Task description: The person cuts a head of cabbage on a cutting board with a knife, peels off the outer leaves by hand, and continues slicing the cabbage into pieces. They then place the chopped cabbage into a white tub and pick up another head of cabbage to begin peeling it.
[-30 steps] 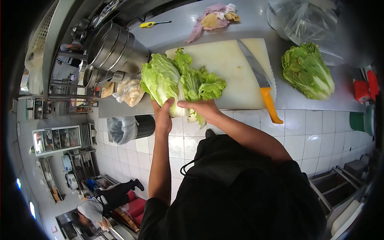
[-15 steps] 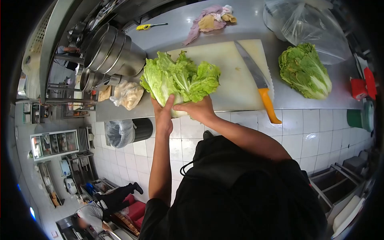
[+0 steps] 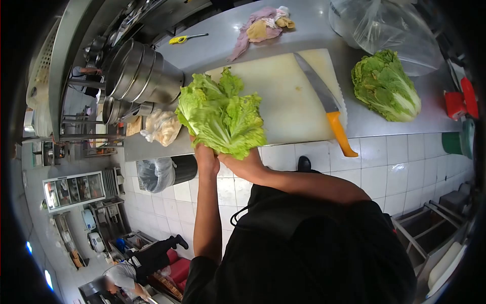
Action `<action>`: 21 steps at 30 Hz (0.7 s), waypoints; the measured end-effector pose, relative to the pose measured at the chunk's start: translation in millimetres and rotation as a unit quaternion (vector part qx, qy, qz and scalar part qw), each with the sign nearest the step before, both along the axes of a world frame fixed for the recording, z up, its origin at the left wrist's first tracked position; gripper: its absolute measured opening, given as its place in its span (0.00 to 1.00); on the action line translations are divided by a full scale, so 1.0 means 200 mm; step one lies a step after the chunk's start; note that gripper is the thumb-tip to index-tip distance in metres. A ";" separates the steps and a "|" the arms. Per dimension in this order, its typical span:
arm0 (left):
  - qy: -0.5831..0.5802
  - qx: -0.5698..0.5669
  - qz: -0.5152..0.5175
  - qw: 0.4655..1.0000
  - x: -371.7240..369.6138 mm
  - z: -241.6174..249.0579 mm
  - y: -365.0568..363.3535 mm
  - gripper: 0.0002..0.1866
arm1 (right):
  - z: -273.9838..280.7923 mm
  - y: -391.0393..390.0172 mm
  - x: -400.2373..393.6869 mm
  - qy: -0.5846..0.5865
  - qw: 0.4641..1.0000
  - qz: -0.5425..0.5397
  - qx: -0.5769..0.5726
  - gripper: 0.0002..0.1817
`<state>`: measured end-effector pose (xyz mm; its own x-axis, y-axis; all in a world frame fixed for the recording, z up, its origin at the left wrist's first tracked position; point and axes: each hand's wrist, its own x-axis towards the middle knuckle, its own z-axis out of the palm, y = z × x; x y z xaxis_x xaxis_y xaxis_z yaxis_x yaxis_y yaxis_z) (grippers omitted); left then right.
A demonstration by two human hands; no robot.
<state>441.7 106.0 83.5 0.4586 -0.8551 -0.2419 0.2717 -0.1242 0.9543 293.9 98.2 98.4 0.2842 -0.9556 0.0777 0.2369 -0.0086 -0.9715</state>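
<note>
A leafy green napa cabbage [image 3: 223, 114] is held up over the near left edge of the cutting board [image 3: 281, 119]. My left hand [image 3: 205, 159] grips its base from the left, and my right hand [image 3: 243, 164] grips it from the right, the two close together. Leaves hide most of my fingers. To the right, a large knife with an orange handle [image 3: 338, 133] lies across the board, its handle jutting over the table edge. A second napa cabbage [image 3: 386, 86] rests on the metal table right of the board.
Stacked steel pots [image 3: 144, 71] and a bag of pale pieces [image 3: 161, 127] stand at left. Farther back lie a yellow lighter [image 3: 187, 38] and a crumpled cloth [image 3: 260, 30]. A clear plastic bag [image 3: 390, 30] sits back right. Below is a lined bin [image 3: 185, 168]; another person [image 3: 124, 273] works lower left.
My hands have drawn the cabbage down toward me, past the table's near edge, and tilted it so its leaves now cover more of my fingers. The knife and second cabbage stay put.
</note>
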 end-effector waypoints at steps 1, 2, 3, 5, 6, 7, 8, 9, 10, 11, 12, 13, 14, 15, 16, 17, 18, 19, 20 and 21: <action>0.021 -0.031 0.005 0.999 0.02 -0.03 0.01 0.27 | -0.01 0.02 -0.02 0.010 1.000 0.021 0.001 0.15; 0.042 -0.063 0.010 0.997 0.03 -0.06 0.01 0.28 | -0.06 0.00 -0.06 0.113 0.982 0.037 -0.144 0.10; 0.064 -0.096 0.013 0.993 -0.03 0.01 -0.02 0.28 | -0.06 -0.03 -0.11 0.060 0.993 0.055 -0.090 0.11; 0.006 -0.047 0.054 0.997 -0.13 0.11 -0.09 0.33 | -0.03 -0.07 -0.22 -0.041 0.995 0.094 0.018 0.13; -0.003 -0.032 0.071 0.997 -0.14 0.12 -0.10 0.35 | 0.00 -0.07 -0.32 0.007 0.987 0.120 0.103 0.16; -0.012 -0.022 0.089 0.996 -0.14 0.13 -0.12 0.36 | -0.06 -0.12 -0.39 0.036 0.964 0.199 0.172 0.18; -0.022 -0.033 0.095 0.995 -0.14 0.11 -0.11 0.37 | -0.06 -0.14 -0.48 0.035 0.964 0.208 0.160 0.18; -0.001 -0.041 0.077 0.996 -0.11 0.09 -0.09 0.37 | -0.01 -0.16 -0.56 -0.018 0.976 0.153 0.153 0.18; 0.020 -0.050 0.059 0.997 -0.07 0.06 -0.07 0.36 | 0.00 -0.19 -0.65 0.013 0.980 0.127 0.156 0.19; 0.040 -0.057 0.039 0.997 -0.03 0.06 -0.05 0.36 | -0.07 -0.23 -0.74 0.024 0.975 0.140 0.172 0.18; -0.003 -0.035 0.056 0.998 -0.02 0.09 -0.03 0.38 | -0.11 -0.27 -0.79 0.034 0.970 0.150 0.189 0.18; -0.044 -0.015 0.070 0.996 -0.02 0.12 -0.01 0.39 | -0.14 -0.31 -0.80 -0.039 0.966 0.114 0.230 0.17; -0.084 0.006 0.083 0.993 -0.02 0.15 -0.01 0.41 | -0.13 -0.34 -0.81 -0.111 0.953 0.076 0.270 0.16; -0.111 0.034 0.109 0.987 -0.03 0.15 -0.02 0.43 | -0.13 -0.37 -0.81 -0.183 0.933 0.036 0.306 0.15; -0.139 0.062 0.137 0.979 -0.03 0.16 -0.04 0.45 | -0.15 -0.39 -0.80 -0.179 0.921 0.042 0.344 0.13; -0.167 0.094 0.167 0.967 -0.03 0.16 -0.04 0.47 | -0.19 -0.41 -0.76 -0.181 0.924 0.048 0.335 0.12; -0.195 0.113 0.152 0.962 -0.04 0.17 -0.06 0.55 | -0.22 -0.43 -0.70 -0.182 0.926 0.057 0.325 0.11; -0.230 0.123 0.144 0.954 -0.05 0.16 -0.07 0.57 | -0.26 -0.45 -0.64 -0.184 0.929 0.067 0.314 0.10; -0.266 0.134 0.136 0.945 -0.08 0.14 -0.08 0.59 | -0.23 -0.45 -0.57 -0.177 0.918 0.082 0.346 0.09; -0.301 0.143 0.127 0.934 -0.12 0.13 -0.10 0.61 | -0.22 -0.46 -0.48 -0.125 0.923 0.069 0.357 0.08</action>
<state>418.0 87.0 109.3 0.7641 -0.6404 -0.0777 -0.2480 -0.4029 0.8810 197.3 6.5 53.5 0.4648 -0.7454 -0.4778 0.4056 0.6590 -0.6334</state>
